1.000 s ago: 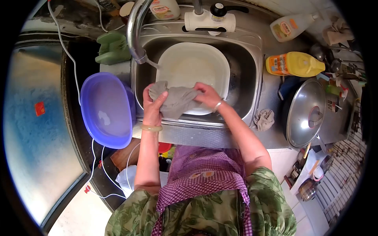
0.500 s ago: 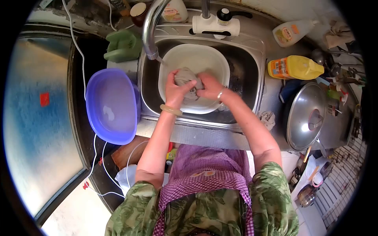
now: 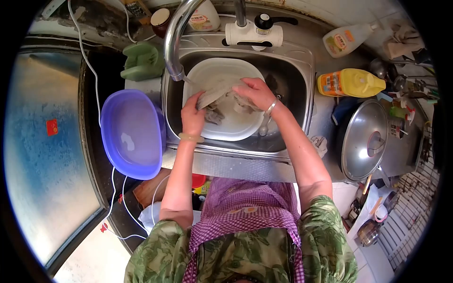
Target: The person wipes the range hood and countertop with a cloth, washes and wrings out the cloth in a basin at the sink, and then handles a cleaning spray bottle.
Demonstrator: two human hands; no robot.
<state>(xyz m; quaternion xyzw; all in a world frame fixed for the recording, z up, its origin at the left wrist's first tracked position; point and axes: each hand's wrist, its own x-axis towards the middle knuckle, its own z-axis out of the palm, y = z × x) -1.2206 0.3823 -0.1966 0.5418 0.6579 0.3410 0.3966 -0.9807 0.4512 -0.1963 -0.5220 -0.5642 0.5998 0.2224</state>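
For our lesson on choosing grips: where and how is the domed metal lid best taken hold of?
Grip the domed metal lid by its raised knob, coming from above, probably with the right hand. The knob stands out near the middle of the smooth dome, and the lid lies to the person's right.

Two hands [image 3: 192, 118] [image 3: 258, 95] are holding one grey cloth [image 3: 216, 95] over one sink [image 3: 296, 94]. Two basins: one white basin [image 3: 231, 127] sitting inside it, one purple basin [image 3: 132, 137] left. Right of it, one yellow bottle [image 3: 350, 83], one metal lid [image 3: 365, 139] are resting.
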